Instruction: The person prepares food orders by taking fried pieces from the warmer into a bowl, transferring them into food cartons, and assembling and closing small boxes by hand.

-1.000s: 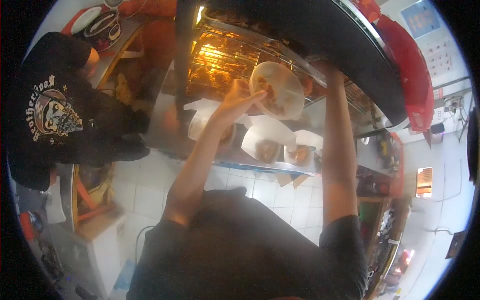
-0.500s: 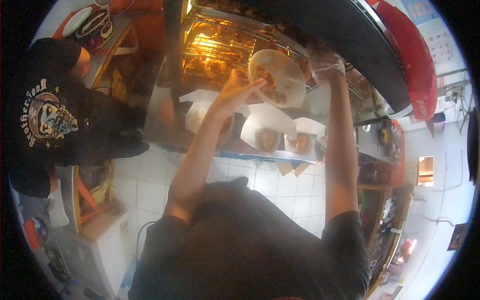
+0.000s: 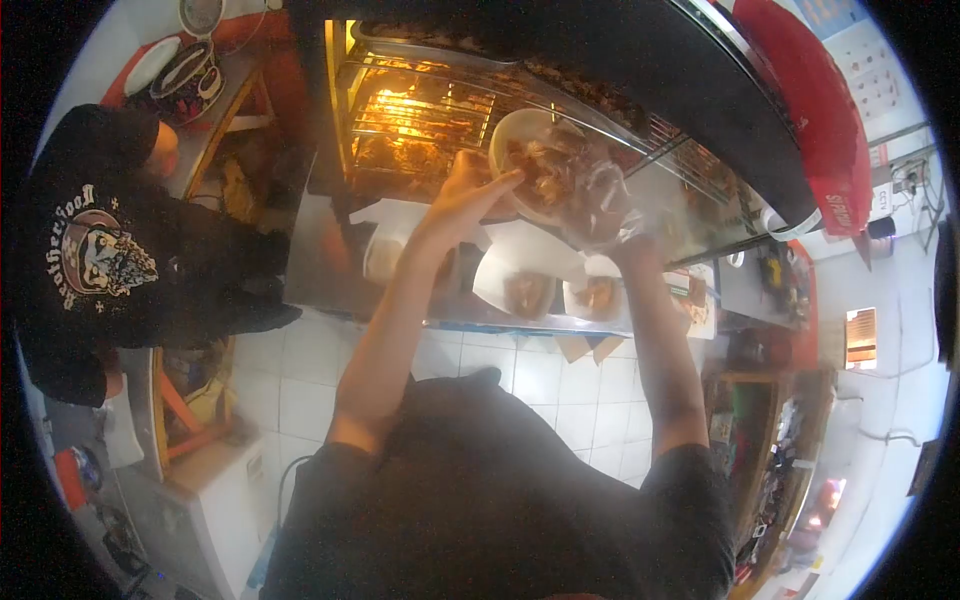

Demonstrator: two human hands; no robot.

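Note:
My left hand (image 3: pixel 465 195) grips the near left rim of a pale, translucent bowl (image 3: pixel 507 130), thumb on the inside. Browned, crispy-looking food (image 3: pixel 548 188) lies in the bowl. In a clear plastic glove, my right hand (image 3: pixel 598 208) is at the bowl's right side, fingers curled on a piece of the food; motion blurs the fingertips. Below the bowl, on the metal counter, a white paper box (image 3: pixel 510 262) and a second paper box (image 3: pixel 598 268) stand with their flaps up, brown food in each. Another white container (image 3: pixel 385 255) is partly behind my left forearm.
A lit display cabinet with wire racks (image 3: pixel 440 75) of browned food is directly ahead. Its dark upper edge (image 3: pixel 640 50) overhangs on the right. To the left stands a person in a black printed shirt (image 3: pixel 110 240). A wooden-framed shelf (image 3: pixel 750 440) is at the right.
My right hand has come from the cabinet rack down and left to the bowl, with more browned food now there. My left hand still holds the bowl, slightly shifted.

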